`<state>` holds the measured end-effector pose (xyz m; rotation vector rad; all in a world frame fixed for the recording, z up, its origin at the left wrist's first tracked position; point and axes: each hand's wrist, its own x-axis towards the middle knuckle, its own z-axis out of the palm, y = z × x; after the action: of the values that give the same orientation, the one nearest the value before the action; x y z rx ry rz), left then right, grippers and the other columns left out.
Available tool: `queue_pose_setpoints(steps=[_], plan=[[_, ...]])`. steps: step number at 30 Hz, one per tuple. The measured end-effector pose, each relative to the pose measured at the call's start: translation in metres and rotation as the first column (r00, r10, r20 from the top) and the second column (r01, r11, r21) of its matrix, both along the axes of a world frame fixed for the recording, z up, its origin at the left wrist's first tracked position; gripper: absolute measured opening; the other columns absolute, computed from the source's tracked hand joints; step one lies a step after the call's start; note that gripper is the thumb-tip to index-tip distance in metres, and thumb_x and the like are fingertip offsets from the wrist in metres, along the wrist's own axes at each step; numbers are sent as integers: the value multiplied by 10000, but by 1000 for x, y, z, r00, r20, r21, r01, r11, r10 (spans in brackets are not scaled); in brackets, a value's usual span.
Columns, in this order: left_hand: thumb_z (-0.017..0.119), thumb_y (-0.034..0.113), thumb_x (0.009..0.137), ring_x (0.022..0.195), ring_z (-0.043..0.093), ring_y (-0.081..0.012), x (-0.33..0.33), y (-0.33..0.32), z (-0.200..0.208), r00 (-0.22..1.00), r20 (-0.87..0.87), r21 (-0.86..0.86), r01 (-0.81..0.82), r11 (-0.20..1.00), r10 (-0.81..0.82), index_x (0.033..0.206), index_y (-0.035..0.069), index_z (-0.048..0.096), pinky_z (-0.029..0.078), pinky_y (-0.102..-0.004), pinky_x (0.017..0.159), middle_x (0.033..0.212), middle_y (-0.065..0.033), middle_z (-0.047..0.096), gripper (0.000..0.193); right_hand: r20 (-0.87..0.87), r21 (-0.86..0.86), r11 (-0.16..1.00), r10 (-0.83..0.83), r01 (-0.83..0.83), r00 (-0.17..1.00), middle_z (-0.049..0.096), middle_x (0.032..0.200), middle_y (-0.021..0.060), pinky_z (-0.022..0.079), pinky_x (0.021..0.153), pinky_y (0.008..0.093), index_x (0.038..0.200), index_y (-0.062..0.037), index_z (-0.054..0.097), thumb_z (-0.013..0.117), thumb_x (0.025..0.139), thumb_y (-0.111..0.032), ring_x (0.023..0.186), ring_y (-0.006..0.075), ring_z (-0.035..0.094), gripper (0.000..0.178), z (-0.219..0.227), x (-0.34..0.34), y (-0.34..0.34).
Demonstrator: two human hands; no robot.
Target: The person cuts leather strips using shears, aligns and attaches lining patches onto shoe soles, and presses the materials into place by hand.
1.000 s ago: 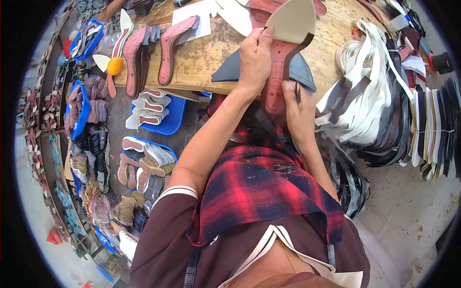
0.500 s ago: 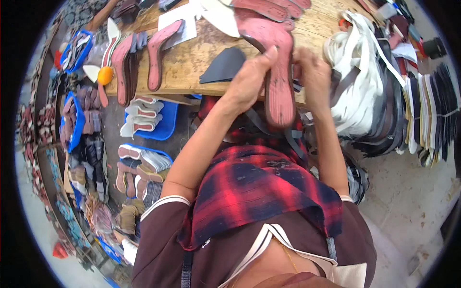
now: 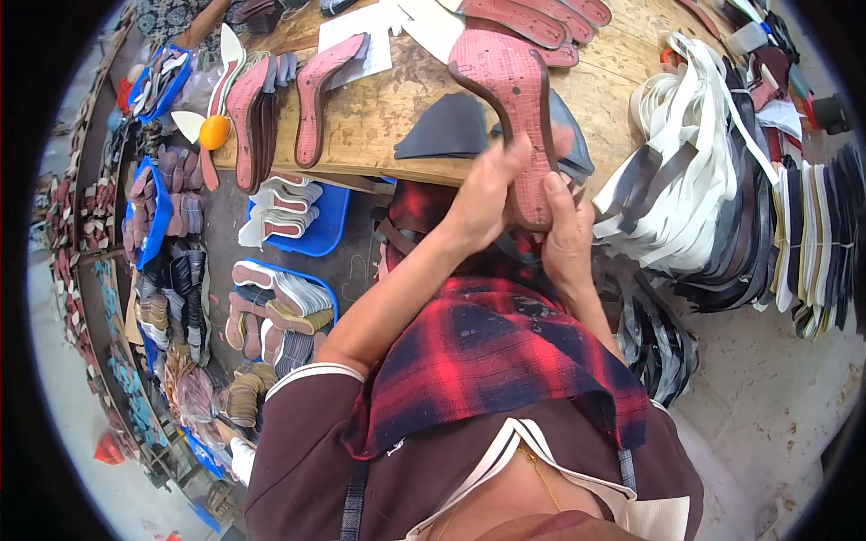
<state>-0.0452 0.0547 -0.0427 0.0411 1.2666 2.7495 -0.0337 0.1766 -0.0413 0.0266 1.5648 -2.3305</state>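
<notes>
A pink shoe insole (image 3: 505, 77) with a dark rim points away from me, its broad front over the wooden bench and its narrow heel toward my body. My left hand (image 3: 487, 194) is closed round its left side at the waist, the fingers slightly blurred. On the heel end, my right hand (image 3: 568, 234) grips the right edge with its thumb on top. Left of the insole lies a dark grey flat piece (image 3: 442, 126). Another grey piece (image 3: 568, 135) shows behind the insole, partly covered by it and my fingers.
More pink insoles (image 3: 311, 113) lie on the wooden bench (image 3: 370, 108), with an orange ball (image 3: 214, 132) at its left. White and dark strips (image 3: 690, 180) hang in bundles at the right. Blue trays (image 3: 329, 225) of insoles stand below. At the upper left is another person's arm (image 3: 203, 22).
My right hand has come in from beside the insole to grip its heel end. My left hand has slid a little toward the heel. The insole has tilted slightly, its pink face showing more.
</notes>
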Motion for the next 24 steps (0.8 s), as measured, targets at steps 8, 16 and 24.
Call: queue_pose_setpoints(steps=[8,16,24], plan=[[605,363,923,1047,591,-211,-4,-71,23,892,230,108,-421,901,389,1228,47,516,476,-379,939,1114,-59,617,448,-364,522,849,310,-83,878,624,746,79,454,622,278,962,-21,654,588,921,-235,661,141,582,227,10,-62,22],[657,327,895,596,429,-77,-18,-68,-7,899,427,542,-338,770,94,730,151,523,409,-235,591,639,54,432,275,-543,621,778,345,90,765,620,781,50,461,637,275,950,-37,668,645,881,-235,678,149,587,211,13,-88,3],[681,273,868,627,492,-89,-43,-95,7,949,273,571,-292,767,158,704,130,554,434,-241,602,637,32,492,251,-538,503,844,474,-186,697,514,681,181,413,551,362,775,-1,543,578,897,-144,588,331,500,191,-26,-41,-34]])
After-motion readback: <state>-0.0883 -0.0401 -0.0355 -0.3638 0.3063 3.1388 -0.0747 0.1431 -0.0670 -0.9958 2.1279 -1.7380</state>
